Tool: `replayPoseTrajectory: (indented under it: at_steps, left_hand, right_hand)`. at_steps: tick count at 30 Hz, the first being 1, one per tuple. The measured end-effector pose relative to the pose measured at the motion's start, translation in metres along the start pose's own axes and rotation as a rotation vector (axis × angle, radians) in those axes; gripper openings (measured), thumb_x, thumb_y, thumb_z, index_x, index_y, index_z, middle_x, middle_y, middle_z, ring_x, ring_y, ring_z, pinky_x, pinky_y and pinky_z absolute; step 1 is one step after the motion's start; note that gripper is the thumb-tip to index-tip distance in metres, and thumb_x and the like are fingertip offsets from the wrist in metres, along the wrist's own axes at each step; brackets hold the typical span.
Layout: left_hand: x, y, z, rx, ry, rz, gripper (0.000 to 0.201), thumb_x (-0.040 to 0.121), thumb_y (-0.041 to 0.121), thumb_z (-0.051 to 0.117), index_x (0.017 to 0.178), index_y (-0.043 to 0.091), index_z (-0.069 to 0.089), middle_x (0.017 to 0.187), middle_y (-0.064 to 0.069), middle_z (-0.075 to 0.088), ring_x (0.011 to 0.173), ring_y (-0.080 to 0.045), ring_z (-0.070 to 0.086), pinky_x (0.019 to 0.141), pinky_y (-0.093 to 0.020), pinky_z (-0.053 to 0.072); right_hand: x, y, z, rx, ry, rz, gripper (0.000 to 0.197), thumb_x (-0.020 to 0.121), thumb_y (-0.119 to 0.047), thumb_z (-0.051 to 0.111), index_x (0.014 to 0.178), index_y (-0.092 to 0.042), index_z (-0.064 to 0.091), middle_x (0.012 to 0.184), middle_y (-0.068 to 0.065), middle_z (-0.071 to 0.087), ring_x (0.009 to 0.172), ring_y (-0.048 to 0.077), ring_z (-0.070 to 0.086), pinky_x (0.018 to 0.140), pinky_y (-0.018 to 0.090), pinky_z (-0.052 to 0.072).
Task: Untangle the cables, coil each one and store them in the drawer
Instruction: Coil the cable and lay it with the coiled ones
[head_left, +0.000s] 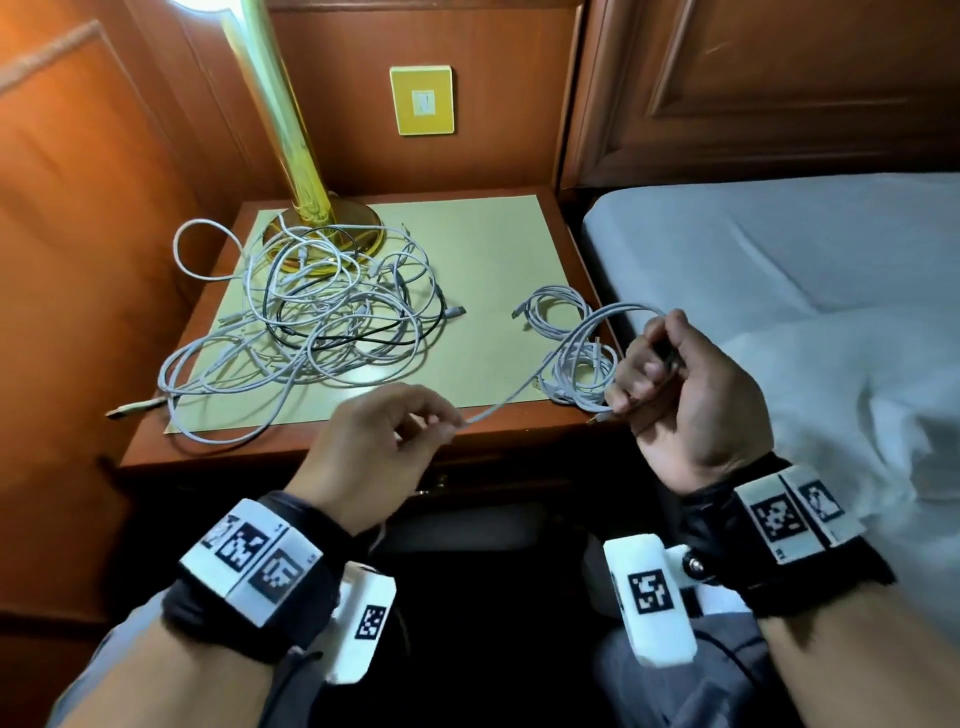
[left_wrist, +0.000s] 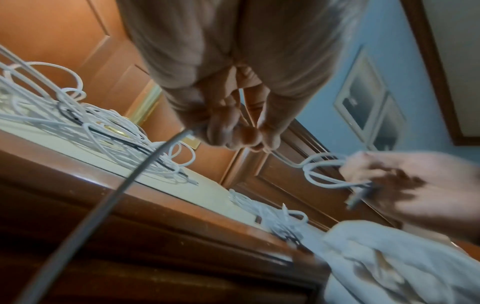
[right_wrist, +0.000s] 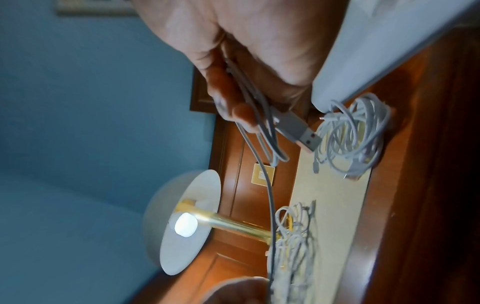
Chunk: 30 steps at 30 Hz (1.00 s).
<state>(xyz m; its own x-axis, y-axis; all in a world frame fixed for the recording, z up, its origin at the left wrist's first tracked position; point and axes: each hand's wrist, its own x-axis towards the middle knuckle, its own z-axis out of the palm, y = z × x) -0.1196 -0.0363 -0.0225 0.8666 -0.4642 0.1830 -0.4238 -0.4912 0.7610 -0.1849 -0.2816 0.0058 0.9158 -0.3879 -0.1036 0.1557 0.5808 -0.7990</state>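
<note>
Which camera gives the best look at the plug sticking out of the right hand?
The right wrist view: the plug fills the frame, sharp, below the right hand. The head view shows only its small tip; the left wrist view shows a blurred shape.

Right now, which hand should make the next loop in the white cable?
Probably the left hand: it pinches the loose run of the white cable and can feed it over. The right hand already grips the loops and the plug.
</note>
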Motion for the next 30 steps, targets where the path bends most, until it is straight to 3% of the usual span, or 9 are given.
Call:
replayPoseTrajectory:
  at_steps: [4, 6, 10, 12, 14, 18, 22, 25, 30]
  left_hand:
    - [-0.008, 0.016, 0.020, -0.110, -0.172, 0.061, 0.017, 0.082, 0.024, 0.069, 0.092, 0.037, 0.074, 0.081, 0.014, 0.073, 0.072, -0.014, 0.067, 0.071, -0.030, 0.053]
    - [-0.008, 0.022, 0.021, -0.191, -0.167, 0.093, 0.014, 0.082, 0.023, 0.076, 0.091, 0.034, 0.072, 0.080, 0.010, 0.073, 0.069, -0.015, 0.064, 0.068, -0.029, 0.051]
    - [-0.003, 0.029, 0.016, -0.346, -0.027, 0.122, 0.015, 0.078, 0.022, 0.084, 0.081, 0.021, 0.069, 0.075, -0.002, 0.069, 0.064, -0.029, 0.061, 0.064, -0.036, 0.050]
    - [-0.001, 0.031, 0.017, -0.395, 0.026, 0.099, 0.017, 0.076, 0.025, 0.083, 0.081, 0.017, 0.069, 0.074, -0.004, 0.068, 0.065, -0.033, 0.061, 0.062, -0.040, 0.049]
    - [0.000, 0.031, 0.018, -0.421, 0.045, 0.083, 0.019, 0.075, 0.028, 0.082, 0.084, 0.017, 0.068, 0.076, -0.006, 0.068, 0.068, -0.036, 0.061, 0.062, -0.045, 0.050]
    - [0.004, 0.025, 0.012, -0.438, 0.044, 0.056, 0.023, 0.080, 0.032, 0.080, 0.092, 0.017, 0.067, 0.081, -0.008, 0.070, 0.075, -0.039, 0.067, 0.069, -0.056, 0.053]
    - [0.005, 0.025, 0.006, -0.445, 0.036, 0.041, 0.015, 0.083, 0.016, 0.078, 0.094, 0.013, 0.068, 0.081, -0.006, 0.070, 0.074, -0.033, 0.068, 0.068, -0.046, 0.052]
    - [0.007, 0.026, 0.004, -0.482, 0.150, 0.049, 0.023, 0.074, 0.024, 0.080, 0.091, 0.014, 0.068, 0.080, -0.008, 0.068, 0.069, -0.016, 0.065, 0.066, -0.026, 0.051]
    - [0.010, 0.026, 0.009, -0.430, 0.234, 0.054, 0.011, 0.080, 0.011, 0.078, 0.086, 0.010, 0.070, 0.078, -0.011, 0.066, 0.062, -0.011, 0.060, 0.060, -0.014, 0.047]
  right_hand:
    - [-0.012, 0.016, 0.001, -0.699, -0.153, -0.317, 0.034, 0.105, -0.030, 0.040, 0.084, -0.007, 0.055, 0.072, 0.010, 0.066, 0.065, 0.025, 0.065, 0.063, 0.034, 0.052]
    - [-0.016, 0.023, 0.001, -0.873, -0.224, -0.318, 0.031, 0.107, -0.025, 0.041, 0.090, -0.005, 0.058, 0.076, 0.010, 0.071, 0.074, 0.022, 0.071, 0.070, 0.034, 0.057]
    - [-0.017, 0.038, 0.004, -0.791, -0.314, 0.007, 0.026, 0.107, -0.022, 0.042, 0.089, -0.010, 0.057, 0.063, 0.005, 0.063, 0.060, 0.027, 0.063, 0.063, 0.041, 0.054]
    - [-0.018, 0.044, 0.010, -0.644, -0.354, 0.157, 0.032, 0.107, -0.022, 0.042, 0.081, -0.017, 0.060, 0.056, 0.001, 0.046, 0.049, 0.019, 0.042, 0.047, 0.028, 0.036]
    - [-0.019, 0.044, 0.017, -0.575, -0.400, 0.267, 0.034, 0.104, -0.035, 0.046, 0.076, -0.020, 0.061, 0.056, 0.000, 0.031, 0.050, 0.014, 0.025, 0.048, 0.029, 0.020]
    - [-0.020, 0.034, 0.021, -0.529, -0.421, 0.338, 0.036, 0.095, -0.042, 0.058, 0.072, -0.015, 0.048, 0.052, -0.003, 0.027, 0.041, 0.012, 0.022, 0.044, 0.024, 0.026]
    - [-0.020, 0.027, 0.019, -0.402, -0.432, 0.393, 0.035, 0.094, -0.026, 0.061, 0.064, -0.020, 0.043, 0.052, -0.004, 0.028, 0.040, 0.010, 0.020, 0.042, 0.022, 0.024]
    - [-0.025, 0.026, 0.022, -0.340, -0.480, 0.486, 0.037, 0.091, -0.031, 0.056, 0.055, -0.022, 0.052, 0.049, -0.004, 0.025, 0.038, 0.008, 0.016, 0.041, 0.019, 0.017]
    - [-0.030, 0.022, 0.027, -0.202, -0.449, 0.580, 0.047, 0.092, -0.040, 0.055, 0.059, -0.022, 0.025, 0.046, -0.005, 0.020, 0.039, 0.011, 0.008, 0.043, 0.022, 0.013]
